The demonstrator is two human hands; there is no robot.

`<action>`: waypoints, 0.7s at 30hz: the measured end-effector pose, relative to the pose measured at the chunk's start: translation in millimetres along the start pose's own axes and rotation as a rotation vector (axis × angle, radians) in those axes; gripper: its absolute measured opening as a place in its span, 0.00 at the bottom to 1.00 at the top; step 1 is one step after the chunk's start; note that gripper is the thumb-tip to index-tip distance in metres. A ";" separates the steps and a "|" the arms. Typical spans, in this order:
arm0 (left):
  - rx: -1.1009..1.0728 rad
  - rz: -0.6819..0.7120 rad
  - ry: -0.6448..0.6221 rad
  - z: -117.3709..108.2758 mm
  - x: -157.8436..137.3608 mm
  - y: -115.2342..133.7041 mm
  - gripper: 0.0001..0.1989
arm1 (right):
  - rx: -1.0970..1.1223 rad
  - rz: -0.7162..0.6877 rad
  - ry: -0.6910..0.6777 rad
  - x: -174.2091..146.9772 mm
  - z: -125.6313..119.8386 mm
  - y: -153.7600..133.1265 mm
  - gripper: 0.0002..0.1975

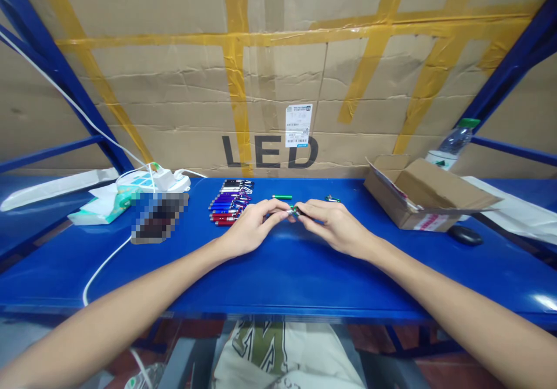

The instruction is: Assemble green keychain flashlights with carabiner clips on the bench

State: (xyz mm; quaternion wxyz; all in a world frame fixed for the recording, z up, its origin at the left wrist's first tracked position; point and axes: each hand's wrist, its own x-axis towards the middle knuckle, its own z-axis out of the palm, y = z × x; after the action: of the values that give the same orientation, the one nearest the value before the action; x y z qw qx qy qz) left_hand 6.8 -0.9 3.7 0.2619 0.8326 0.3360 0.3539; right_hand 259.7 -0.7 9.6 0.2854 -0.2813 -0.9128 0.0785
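Note:
In front of me, my left hand (256, 222) and my right hand (333, 222) meet over the middle of the table. Between their fingertips is a small green-and-silver pen-like tube (293, 210), pinched from both ends and partly hidden. Just beyond lies a slim green tube (282, 197). A small green-and-silver piece (332, 199) rests past my right fingers. Beside my left hand, several slim pen-like tubes (226, 206) with straps lie in a column, grouped by colour: black, white, purple, blue and red.
An opened cardboard box (409, 197) stands on the right, with a black mouse (465, 235) and a plastic bottle (452, 142) near it. To the left are a tissue pack (104, 206), a white power strip (167, 181) and a pixelated dark object (160, 218). Behind the blue table (287, 284) rises a taped carton (187, 111).

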 end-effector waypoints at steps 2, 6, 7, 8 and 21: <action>0.066 -0.010 0.016 -0.8 0.1 0.6 0.13 | -0.014 0.033 -0.034 1.1 -1.2 0.4 0.17; 0.312 0.022 0.066 -3.9 0.2 -3.0 0.12 | 0.012 0.061 -0.077 2.7 -7.7 2.9 0.18; 0.347 0.038 0.066 -4.6 0.3 -4.3 0.12 | 0.034 0.067 -0.104 3.0 -10.3 3.2 0.18; 0.367 0.050 0.058 -5.0 0.3 -5.4 0.12 | 0.064 0.076 -0.141 3.2 -13.1 3.1 0.18; 0.273 0.103 -0.265 -0.2 -4.8 0.4 0.18 | -0.358 0.461 -0.166 -6.0 -44.7 44.5 0.15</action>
State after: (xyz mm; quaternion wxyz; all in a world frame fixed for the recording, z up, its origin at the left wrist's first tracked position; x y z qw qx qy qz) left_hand 4.3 -4.7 2.1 0.1701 0.9158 0.3002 0.2056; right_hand 309.9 32.1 30.1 0.1305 -0.5195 -0.8444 0.0016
